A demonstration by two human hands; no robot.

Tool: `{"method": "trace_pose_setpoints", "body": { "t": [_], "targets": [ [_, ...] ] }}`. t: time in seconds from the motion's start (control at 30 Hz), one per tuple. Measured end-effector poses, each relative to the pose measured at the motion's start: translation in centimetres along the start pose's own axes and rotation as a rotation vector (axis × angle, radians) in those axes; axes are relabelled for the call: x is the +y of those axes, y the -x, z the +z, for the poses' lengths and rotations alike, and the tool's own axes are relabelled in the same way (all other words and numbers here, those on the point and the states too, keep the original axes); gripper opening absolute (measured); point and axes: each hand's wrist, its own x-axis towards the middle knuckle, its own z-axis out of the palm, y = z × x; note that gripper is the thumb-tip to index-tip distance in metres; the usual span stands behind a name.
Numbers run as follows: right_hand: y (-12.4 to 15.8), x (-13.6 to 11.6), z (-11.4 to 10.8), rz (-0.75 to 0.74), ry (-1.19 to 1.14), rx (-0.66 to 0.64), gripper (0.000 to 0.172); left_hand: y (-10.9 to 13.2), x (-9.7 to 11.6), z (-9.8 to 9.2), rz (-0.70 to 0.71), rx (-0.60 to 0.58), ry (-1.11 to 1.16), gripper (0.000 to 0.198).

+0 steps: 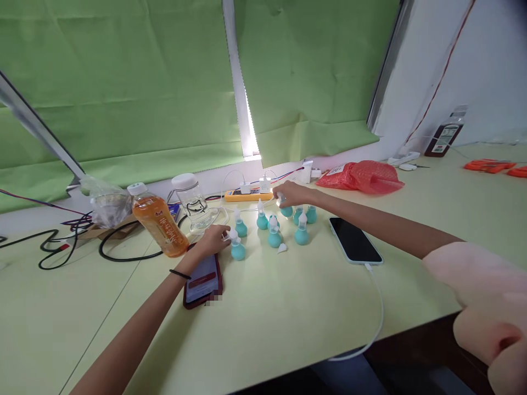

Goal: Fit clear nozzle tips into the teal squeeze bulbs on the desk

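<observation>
Several teal bulb nasal aspirators with clear nozzles stand grouped on the table. My left hand (214, 240) is closed, its fingertips pinching the clear nozzle of the nearest left aspirator (237, 252), whose bulb rests upright on the table. At the back of the group, my right hand (291, 194) is closed round the top of another aspirator (286, 211); the fingers partly hide its nozzle. Between the hands are a front middle aspirator (274, 238) and a front right aspirator (302, 236). A small white pointed piece (282, 248) lies in front of them.
Under my left wrist lies a dark red-cased phone (202, 280). A charging phone (356, 241) is at right, its cable crossing the table edge. An orange drink bottle (158, 222), clear jar (193, 203), power strip (247, 196) and red bubble-wrap package (362, 177) stand or lie behind.
</observation>
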Motion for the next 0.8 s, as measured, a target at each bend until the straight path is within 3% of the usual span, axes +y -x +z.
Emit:
{"method": "trace_pose_setpoints", "body": {
  "t": [0.1,0.23,0.33,0.4,0.43,0.5,0.57,0.63,0.7,0.8],
  "targets": [
    [-0.3,0.4,1.3,-0.023,-0.013,-0.071,0.011,0.8,0.2,-0.9,-0.029,0.166,0.141,0.036],
    [-0.4,0.6,0.8,-0.020,-0.032,-0.134,0.014,2.0,1.7,-2.3,-0.121,0.531,0.454,0.037],
    [0.2,-0.8,-0.8,-0.034,0.009,0.008,0.021,3.7,4.0,-2.4,-0.145,0.784,0.593,0.032],
    [1.4,-2.9,-1.9,-0.094,0.052,0.188,0.020,5.3,5.7,-1.4,-0.110,0.824,0.622,0.027],
    [2.3,-4.2,-2.2,-0.131,0.064,0.262,0.019,6.2,6.5,-0.5,-0.078,0.803,0.600,0.024],
    [4.4,-7.0,-1.9,-0.264,0.116,0.278,0.019,8.0,7.9,1.6,0.033,0.604,0.526,0.016],
    [6.6,-9.3,-0.7,-0.382,0.203,0.134,0.018,9.2,8.8,3.5,0.146,0.434,0.462,0.011],
    [8.2,-10.6,1.3,-0.423,0.249,-0.031,0.014,9.6,9.3,4.7,0.190,0.354,0.430,0.008],
    [9.0,-10.9,3.1,-0.389,0.274,-0.148,0.015,9.5,9.6,5.0,0.176,0.291,0.432,0.010],
    [9.1,-10.4,4.8,-0.338,0.264,-0.221,0.021,8.9,9.7,4.8,0.160,0.176,0.473,0.023]
  ]
}}
